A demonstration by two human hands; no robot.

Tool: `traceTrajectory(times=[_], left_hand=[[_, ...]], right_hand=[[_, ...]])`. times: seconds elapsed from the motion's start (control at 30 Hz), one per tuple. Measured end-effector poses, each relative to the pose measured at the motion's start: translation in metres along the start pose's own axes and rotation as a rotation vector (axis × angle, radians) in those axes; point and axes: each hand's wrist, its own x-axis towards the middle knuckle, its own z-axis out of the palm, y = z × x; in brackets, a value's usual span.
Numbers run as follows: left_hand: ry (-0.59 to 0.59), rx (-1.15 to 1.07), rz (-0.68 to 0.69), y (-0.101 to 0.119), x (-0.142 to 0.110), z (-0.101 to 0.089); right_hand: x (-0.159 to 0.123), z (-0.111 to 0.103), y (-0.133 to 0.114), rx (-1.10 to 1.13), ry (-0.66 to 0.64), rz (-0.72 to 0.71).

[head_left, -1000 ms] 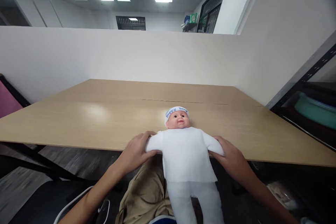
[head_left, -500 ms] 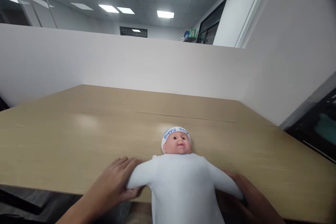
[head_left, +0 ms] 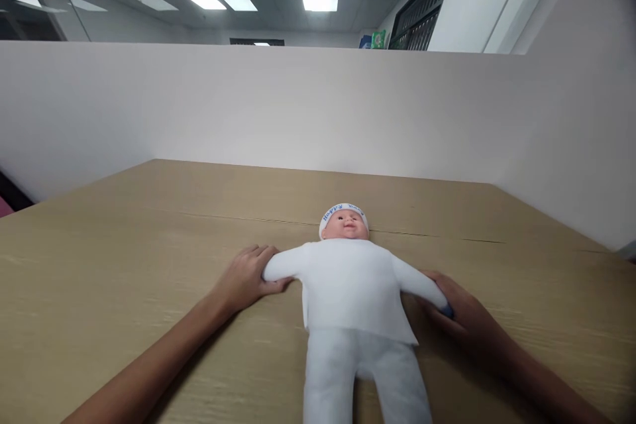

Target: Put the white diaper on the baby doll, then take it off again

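Note:
A baby doll (head_left: 355, 285) in a white top and white trousers lies face up on the wooden table, its head toward the far side. Blue lettering runs across its white headband (head_left: 342, 210). Around the sleeve end on the left side of the picture, my left hand (head_left: 256, 275) is closed. My right hand (head_left: 452, 305) grips the other sleeve near its end, where a bit of blue shows. Both doll arms are stretched out sideways. The doll's hands are hidden, and its feet fall below the picture's edge.
The wooden table (head_left: 149, 225) has a thin seam across its far part. A white partition (head_left: 278, 106) rises behind it and continues along the right side. Beyond stand a dark barred window (head_left: 422, 3) and a green package (head_left: 378, 39).
The doll has moved away from me, farther onto the table, with both hands still on its sleeves. Its trousers now show. The camera view has tilted down and shifted.

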Motion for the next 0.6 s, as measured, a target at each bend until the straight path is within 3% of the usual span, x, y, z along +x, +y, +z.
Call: traceTrajectory(times=[0.23, 0.4, 0.6], left_hand=[[0.115, 0.009, 0.030, -0.048, 0.064, 0.020], [0.206, 0.066, -0.002, -0.069, 0.108, 0.034], [0.226, 0.013, -0.096, -0.089, 0.138, 0.046]], right_hand=[[0.078, 0.008, 0.021, -0.032, 0.044, -0.052], [0.127, 0.010, 0.039, -0.073, 0.123, -0.087], [0.169, 0.014, 0.068, -0.188, 0.214, -0.090]])
